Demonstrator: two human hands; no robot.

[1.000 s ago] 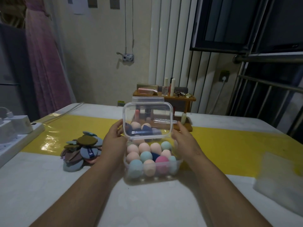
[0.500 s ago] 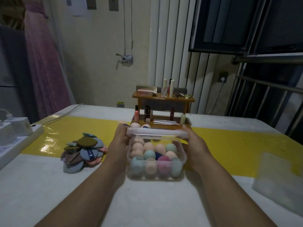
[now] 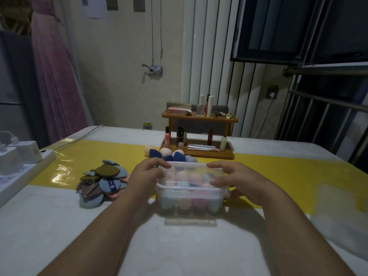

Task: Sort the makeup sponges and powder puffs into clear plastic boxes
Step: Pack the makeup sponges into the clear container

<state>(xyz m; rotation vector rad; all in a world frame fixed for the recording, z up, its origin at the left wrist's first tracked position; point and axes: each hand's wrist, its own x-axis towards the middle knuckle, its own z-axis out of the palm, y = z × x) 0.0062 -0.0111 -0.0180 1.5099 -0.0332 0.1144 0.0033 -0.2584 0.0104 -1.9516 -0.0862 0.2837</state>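
Two bare forearms show, the left coming in from 7 o'clock and the right from 5 o'clock, both uncovered from the frame's edge to the wrist. The left hand (image 3: 147, 177) and right hand (image 3: 239, 181) are bare as well. The fingers (image 3: 216, 165) are slim; dim light blurs the nails. A faint crease crosses the right wrist.

White table (image 3: 179, 246), crossed side to side by a glossy yellow strip (image 3: 278, 176). Along the left edge, a white power strip (image 3: 20, 176) with chargers (image 3: 25, 152) plugged in. On the yellow strip's near border, a heap of round powder puffs (image 3: 101, 182); just right of it, a lidded clear box (image 3: 189, 189) full of sponges (image 3: 183, 203). Behind the box, a few loose sponges (image 3: 166, 152), touching a wooden rack (image 3: 211, 155) of 2 levels. Far right, a pale thing (image 3: 342, 206), too blurred to identify.
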